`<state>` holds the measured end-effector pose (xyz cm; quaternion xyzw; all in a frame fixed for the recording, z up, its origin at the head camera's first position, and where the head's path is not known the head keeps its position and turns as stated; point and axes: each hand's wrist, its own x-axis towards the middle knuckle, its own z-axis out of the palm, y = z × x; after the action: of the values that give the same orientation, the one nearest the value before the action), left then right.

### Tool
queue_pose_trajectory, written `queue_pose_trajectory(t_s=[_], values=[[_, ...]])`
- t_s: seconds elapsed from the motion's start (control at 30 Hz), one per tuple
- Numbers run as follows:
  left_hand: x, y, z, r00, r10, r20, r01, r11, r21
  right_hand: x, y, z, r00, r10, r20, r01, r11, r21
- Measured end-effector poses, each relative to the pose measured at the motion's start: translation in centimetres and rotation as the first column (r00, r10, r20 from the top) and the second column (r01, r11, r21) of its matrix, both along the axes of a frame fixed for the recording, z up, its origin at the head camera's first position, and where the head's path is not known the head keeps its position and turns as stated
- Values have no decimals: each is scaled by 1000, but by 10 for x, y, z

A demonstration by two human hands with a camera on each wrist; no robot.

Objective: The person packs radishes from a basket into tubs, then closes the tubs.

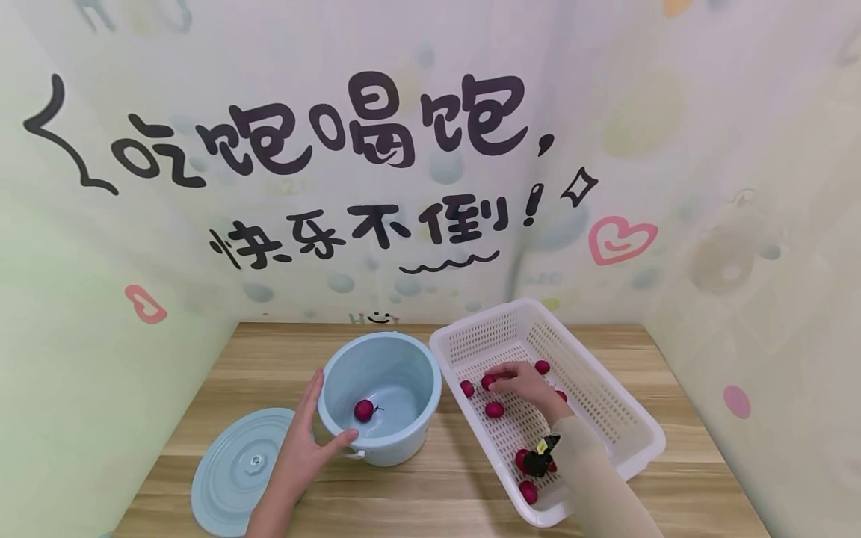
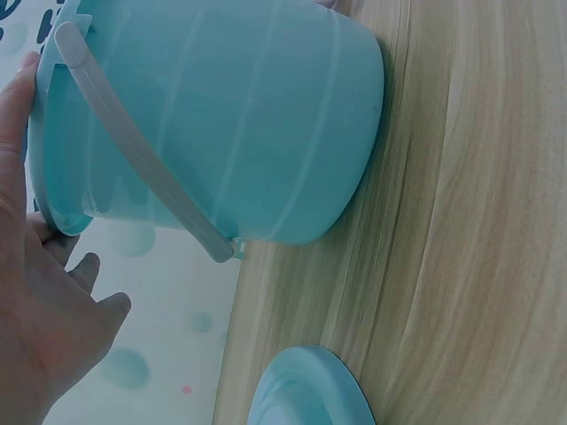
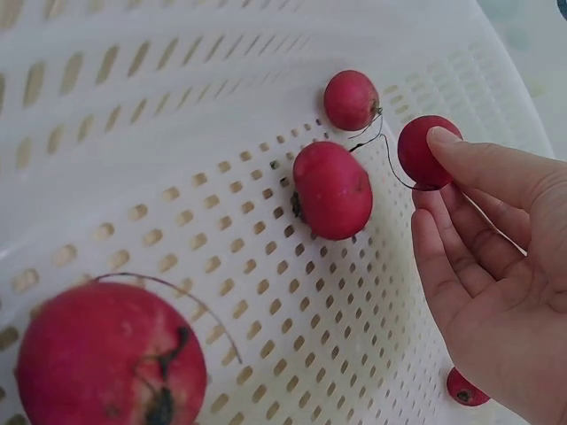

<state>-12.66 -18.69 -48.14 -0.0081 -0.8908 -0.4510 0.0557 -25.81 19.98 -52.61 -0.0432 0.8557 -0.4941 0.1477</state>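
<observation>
A light blue bucket (image 1: 410, 448) stands upright on the table, with one red radish (image 1: 363, 410) on its floor. My left hand (image 1: 306, 448) rests against the bucket's rim, thumb spread from the fingers; in the left wrist view the bucket's handle (image 2: 142, 159) hangs down its side. Over the white basket (image 1: 646, 441), my right hand (image 3: 505, 257) pinches a round radish (image 3: 425, 146) with a thin root between thumb and fingertips. Several more radishes lie in the basket, among them one (image 3: 332, 190) near that hand and a larger-looking one (image 3: 97, 354).
A light blue lid (image 1: 229, 471) lies on the wooden table (image 1: 397, 501) left of the bucket. The slotted basket stands close to the bucket's right side. Printed wall panels (image 1: 430, 45) enclose the back and both sides.
</observation>
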Motion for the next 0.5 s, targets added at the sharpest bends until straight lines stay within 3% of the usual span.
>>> queue_pose_trajectory(t_s=[0.2,0.5], values=[[0,0,0,1000,3,7,-3,1000,-2,-4,0,-2,1000,-27,8,28,999,-23],[-1,0,-1,1000,4,7,-4,1000,-4,-4,-1,14,999,0,-37,-2,998,-55]])
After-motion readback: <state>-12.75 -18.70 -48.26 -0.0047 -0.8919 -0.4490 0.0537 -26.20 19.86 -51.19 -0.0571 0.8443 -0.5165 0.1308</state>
